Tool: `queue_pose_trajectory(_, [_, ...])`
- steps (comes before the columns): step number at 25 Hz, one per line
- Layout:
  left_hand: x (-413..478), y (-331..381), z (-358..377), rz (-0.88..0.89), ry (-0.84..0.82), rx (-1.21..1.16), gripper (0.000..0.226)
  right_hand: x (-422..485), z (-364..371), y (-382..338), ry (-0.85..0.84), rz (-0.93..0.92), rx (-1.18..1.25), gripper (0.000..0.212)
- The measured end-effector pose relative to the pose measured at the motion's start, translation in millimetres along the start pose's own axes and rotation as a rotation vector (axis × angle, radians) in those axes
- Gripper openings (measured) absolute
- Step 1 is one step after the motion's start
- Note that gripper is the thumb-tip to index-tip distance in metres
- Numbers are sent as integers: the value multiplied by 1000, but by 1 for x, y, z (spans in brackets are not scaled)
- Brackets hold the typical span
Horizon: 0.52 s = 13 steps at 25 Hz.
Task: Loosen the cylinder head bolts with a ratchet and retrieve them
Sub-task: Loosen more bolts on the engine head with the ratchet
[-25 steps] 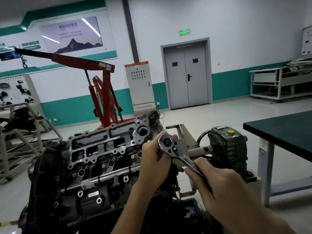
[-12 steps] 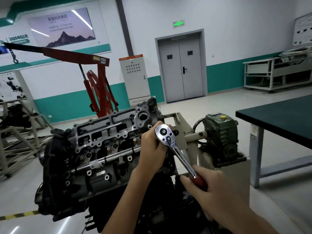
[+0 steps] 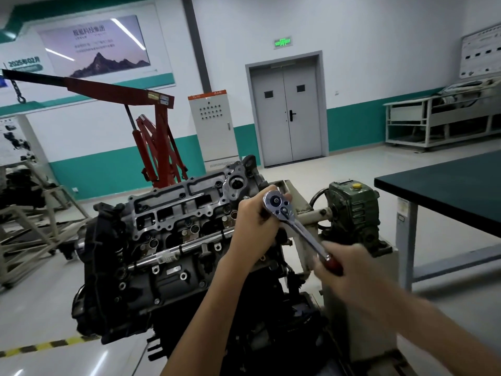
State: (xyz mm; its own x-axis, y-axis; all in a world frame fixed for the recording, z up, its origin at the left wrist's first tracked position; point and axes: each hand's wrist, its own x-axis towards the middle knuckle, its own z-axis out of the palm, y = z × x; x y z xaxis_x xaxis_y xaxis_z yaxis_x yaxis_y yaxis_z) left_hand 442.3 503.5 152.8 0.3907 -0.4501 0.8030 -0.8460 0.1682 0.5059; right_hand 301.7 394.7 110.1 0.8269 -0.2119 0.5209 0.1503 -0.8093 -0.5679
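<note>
A dark engine with a grey cylinder head (image 3: pixel 173 213) is tilted on a stand in the middle of the view. A chrome ratchet (image 3: pixel 292 221) with a red grip stands over the head's right end. My left hand (image 3: pixel 254 229) is closed around the part under the ratchet's round head, so the socket and the bolt are hidden. My right hand (image 3: pixel 349 270), blurred, grips the red handle low and to the right. No loose bolts are visible.
A green gearbox (image 3: pixel 352 210) of the engine stand sits right of the ratchet. A dark workbench (image 3: pixel 447 191) fills the right side. A red engine crane (image 3: pixel 157 147) stands behind the engine, a metal frame stand (image 3: pixel 32 213) at the left.
The ratchet handle has swung down and to the right, from lying close to my left hand to pointing at the lower right. My right hand has slid back onto the red grip.
</note>
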Motion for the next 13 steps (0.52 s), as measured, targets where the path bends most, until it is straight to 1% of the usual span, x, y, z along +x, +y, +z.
queue_pose_trajectory(1, [1,-1,-1,-10,-20,6,25,10,-18,8,-60,-38,-112,33])
queue_pose_trajectory(2, [1,-1,-2,-17,-33,14,20,23,-38,14,-78,-79,-240,35])
queue_pose_trajectory(4, [0,-1,-3,-9,-38,16,13,44,-67,19,-38,-173,-464,38])
queue_pose_trajectory(6, [-2,-1,-3,8,-34,16,12,50,-70,20,-30,-196,-518,40])
queue_pose_trajectory(8, [-2,-2,-3,24,-26,16,14,32,-51,18,-43,-100,-364,39])
queue_pose_trajectory(9, [-2,-3,-2,34,1,19,24,18,-35,13,-32,-25,-255,36])
queue_pose_trajectory(11, [-1,-4,4,47,101,23,49,-6,1,-3,90,74,-62,31])
queue_pose_trajectory(12, [-1,-3,8,53,148,26,55,-14,19,-13,167,97,22,31])
queue_pose_trajectory(13, [-3,-3,13,58,181,25,55,-19,38,-25,215,123,123,30])
